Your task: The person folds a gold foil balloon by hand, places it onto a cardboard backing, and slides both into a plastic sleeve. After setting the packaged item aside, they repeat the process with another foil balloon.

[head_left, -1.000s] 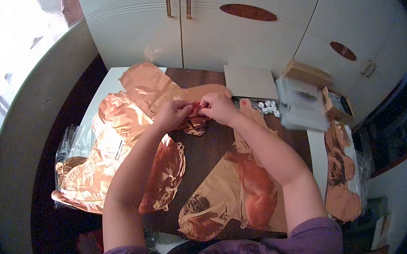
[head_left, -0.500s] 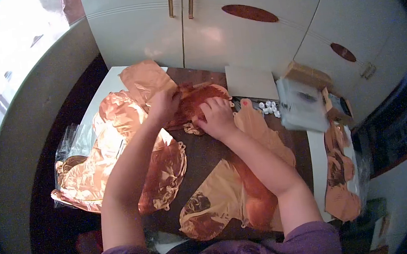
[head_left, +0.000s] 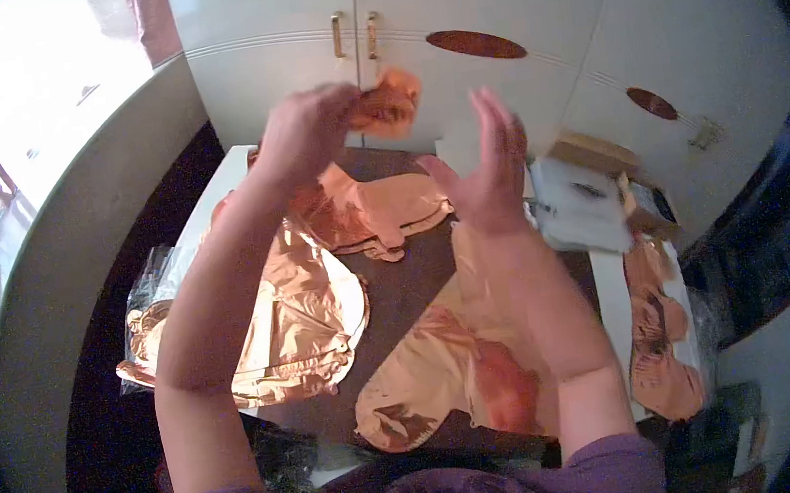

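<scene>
My left hand (head_left: 309, 130) is raised over the back of the table, its fingers closed on a folded end of a rose-gold foil balloon (head_left: 395, 102). Below it, more flat copper-coloured foil (head_left: 404, 199) spreads across the dark tabletop. To the right, my right hand (head_left: 494, 172) is up in the air with fingers stretched and thumb apart, holding nothing. Under my left forearm lies a shiny, wrinkled foil balloon (head_left: 296, 316). Another flat foil balloon (head_left: 420, 380) extends near the front edge, partly beneath my right forearm.
Behind the table stand white cabinet doors (head_left: 278, 75) with brass handles. A clear plastic box (head_left: 578, 211) and a cardboard box (head_left: 594, 154) sit at the back right. More copper foil (head_left: 659, 343) hangs along the right edge. Clear plastic wrap (head_left: 153, 279) lies at the left.
Both hands have risen from the foil at the back of the table. The left has lifted a foil end toward the cabinet; the right has let go and opened.
</scene>
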The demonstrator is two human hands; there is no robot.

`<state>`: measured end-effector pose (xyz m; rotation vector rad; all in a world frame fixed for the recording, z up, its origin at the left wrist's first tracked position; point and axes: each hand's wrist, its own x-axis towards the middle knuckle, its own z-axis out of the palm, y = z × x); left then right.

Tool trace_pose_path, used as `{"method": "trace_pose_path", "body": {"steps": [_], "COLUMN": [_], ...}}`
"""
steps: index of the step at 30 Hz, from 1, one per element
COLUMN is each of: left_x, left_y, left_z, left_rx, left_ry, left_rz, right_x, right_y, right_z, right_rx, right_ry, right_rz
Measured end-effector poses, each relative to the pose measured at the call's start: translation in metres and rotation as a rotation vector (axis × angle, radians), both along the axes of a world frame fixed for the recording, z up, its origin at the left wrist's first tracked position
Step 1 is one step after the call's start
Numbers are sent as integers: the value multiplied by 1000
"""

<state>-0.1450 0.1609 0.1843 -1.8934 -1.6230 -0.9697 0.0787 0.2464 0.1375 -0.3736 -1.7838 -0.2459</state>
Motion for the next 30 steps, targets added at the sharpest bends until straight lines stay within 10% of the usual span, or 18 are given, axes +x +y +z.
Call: {"method": "trace_pose_path", "body": {"steps": [4, 7, 10, 14, 24, 30], "left_x": [63, 93, 113, 156, 185, 186], "left_y": [-23, -40, -70, -111, -110, -119], "left_z": [-20, -27, -33, -89, -205, -207], "left_rx": [-37, 45, 240, -84, -573, -590], "left_ry": [-79, -136, -88, 75, 69, -51], "left_rz": [-164, -157, -58, -559, -582, -602], "right_x": [33, 52, 79, 110, 170, 235], "right_y": [-6, -18, -19, -6, -57, -130], "right_z": [50, 51, 55, 67, 134, 49], "right_rx": [41, -727, -780, -914, -63, 153], "right_ry": [-446, -564, -600, -663, -518, -747], "right_rz": [199, 364, 289, 149, -146, 99]}}
